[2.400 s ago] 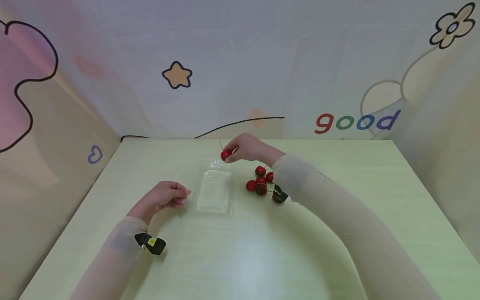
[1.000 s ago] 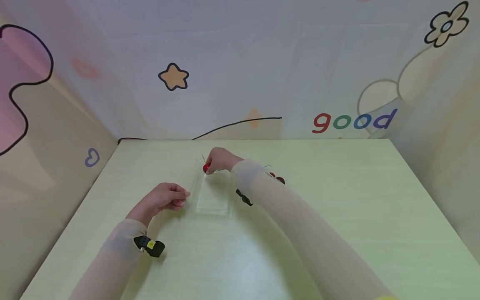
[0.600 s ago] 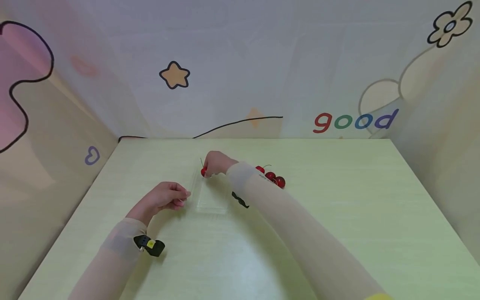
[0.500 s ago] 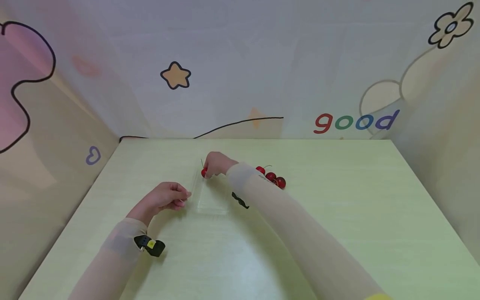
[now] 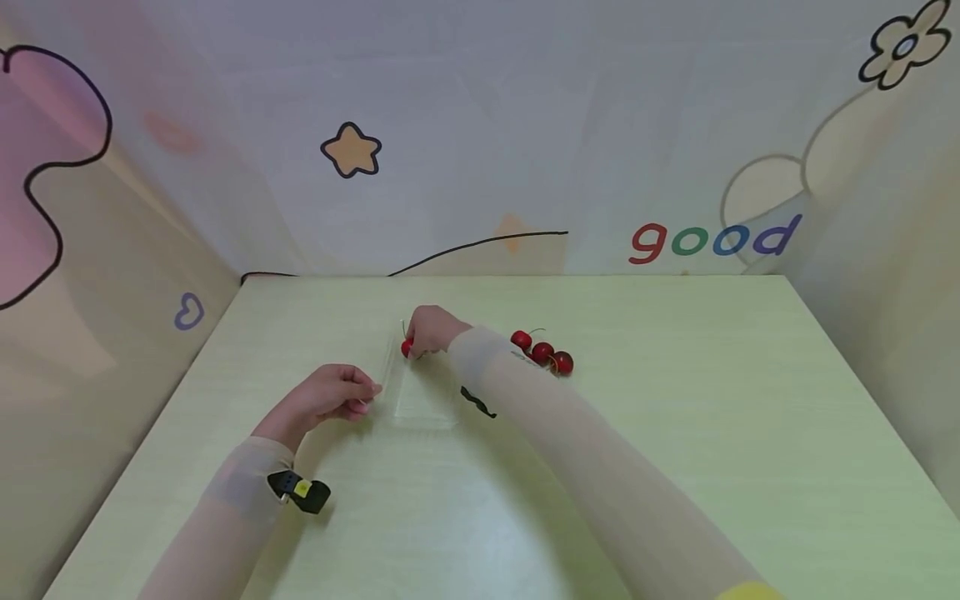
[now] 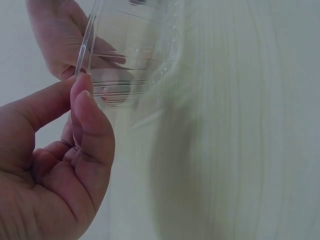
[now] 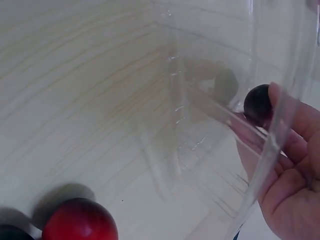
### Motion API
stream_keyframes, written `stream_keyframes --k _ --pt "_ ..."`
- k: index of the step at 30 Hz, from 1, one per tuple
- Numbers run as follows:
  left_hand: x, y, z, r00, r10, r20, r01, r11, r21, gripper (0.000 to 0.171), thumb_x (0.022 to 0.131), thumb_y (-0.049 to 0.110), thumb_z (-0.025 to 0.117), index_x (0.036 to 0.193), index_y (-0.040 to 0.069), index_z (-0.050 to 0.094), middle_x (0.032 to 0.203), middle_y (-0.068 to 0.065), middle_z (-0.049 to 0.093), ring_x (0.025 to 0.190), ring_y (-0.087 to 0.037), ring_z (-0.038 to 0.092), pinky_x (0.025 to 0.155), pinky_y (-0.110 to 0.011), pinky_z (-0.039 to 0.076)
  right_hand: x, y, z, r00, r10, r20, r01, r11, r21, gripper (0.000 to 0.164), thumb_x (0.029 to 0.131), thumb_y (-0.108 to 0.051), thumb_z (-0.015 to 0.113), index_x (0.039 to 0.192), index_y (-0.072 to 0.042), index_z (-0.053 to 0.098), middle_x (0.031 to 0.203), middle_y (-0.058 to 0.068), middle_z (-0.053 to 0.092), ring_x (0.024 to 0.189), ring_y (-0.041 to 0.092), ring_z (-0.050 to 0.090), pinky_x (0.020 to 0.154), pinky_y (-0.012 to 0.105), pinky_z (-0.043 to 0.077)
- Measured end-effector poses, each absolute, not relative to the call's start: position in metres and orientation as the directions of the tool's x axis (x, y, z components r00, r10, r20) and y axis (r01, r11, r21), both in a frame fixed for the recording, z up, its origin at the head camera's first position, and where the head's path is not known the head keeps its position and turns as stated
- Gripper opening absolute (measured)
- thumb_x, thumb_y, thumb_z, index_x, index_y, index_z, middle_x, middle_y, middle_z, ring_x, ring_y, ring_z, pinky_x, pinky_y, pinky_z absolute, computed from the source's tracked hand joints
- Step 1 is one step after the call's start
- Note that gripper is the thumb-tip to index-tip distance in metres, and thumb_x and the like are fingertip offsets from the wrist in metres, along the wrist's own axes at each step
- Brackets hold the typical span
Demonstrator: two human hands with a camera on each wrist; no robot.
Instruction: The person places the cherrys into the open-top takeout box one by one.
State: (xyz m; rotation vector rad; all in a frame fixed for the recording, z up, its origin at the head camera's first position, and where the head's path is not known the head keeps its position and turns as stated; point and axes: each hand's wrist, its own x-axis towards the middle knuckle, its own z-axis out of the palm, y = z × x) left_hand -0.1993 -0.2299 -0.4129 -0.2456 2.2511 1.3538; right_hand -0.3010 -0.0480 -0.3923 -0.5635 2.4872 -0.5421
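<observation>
A clear plastic box (image 5: 425, 414) lies on the table, left of centre. My left hand (image 5: 333, 392) pinches its left rim between thumb and fingertips, as the left wrist view shows the rim (image 6: 85, 47) right at them. My right hand (image 5: 433, 327) reaches over the box's far end and grips a red cherry (image 5: 407, 347) whose thin stem points up. In the right wrist view that cherry (image 7: 258, 105) looks dark between thumb and fingers, inside the clear walls. My right hand covers part of the box's far side.
Right of the box a small pile of red cherries (image 5: 542, 353) lies on the pale wooden table (image 5: 675, 375), partly hidden by my right sleeve (image 5: 570, 425). One loose cherry (image 7: 80, 220) is near in the right wrist view. A printed cloth backdrop (image 5: 480, 150) stands behind the table.
My right hand has carried the cherry leftward and down, from the box's far right corner to its far left part. The left hand has stayed at the rim.
</observation>
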Motion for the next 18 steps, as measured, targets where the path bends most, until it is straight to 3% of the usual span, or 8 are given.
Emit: stream_keyframes --k 5,13,18 --pt "-0.199 -0.231 -0.414 -0.861 0.107 -0.498 -0.393 0.482 0.783 0.018 0.102 0.015 0.063 0.111 -0.001 0.062 0.084 -0.001 0.063 0.07 -0.01 0.059 0.067 -0.021 0.056 -0.301 -0.049 -0.396 -0.782 -0.487 -0.39 -0.299 0.841 -0.451 0.027 0.095 -0.012 0.073 0.12 -0.003 0.072 0.111 0.008 0.07 0.076 0.009 0.052 0.065 0.016 0.041" --pt "-0.199 -0.232 -0.412 -0.86 0.117 -0.497 -0.395 0.464 0.793 0.015 0.102 0.015 0.063 0.108 0.001 0.062 0.083 0.001 0.063 0.07 -0.01 0.059 0.068 -0.021 0.057 -0.302 -0.054 -0.401 -0.811 -0.469 -0.351 -0.311 0.852 -0.421 0.018 0.093 -0.014 0.075 0.108 -0.002 0.072 0.086 0.001 0.061 0.071 0.01 0.05 0.064 0.019 0.038" --pt "-0.199 -0.233 -0.412 -0.859 0.136 -0.494 -0.391 0.45 0.803 0.011 0.102 0.013 0.062 0.104 0.002 0.062 0.081 0.002 0.063 0.068 -0.008 0.059 0.067 -0.021 0.056 -0.302 -0.054 -0.404 -0.811 -0.47 -0.348 -0.316 0.853 -0.415 0.015 0.093 -0.014 0.075 0.102 -0.003 0.073 0.081 -0.001 0.059 0.069 0.01 0.05 0.064 0.018 0.038"
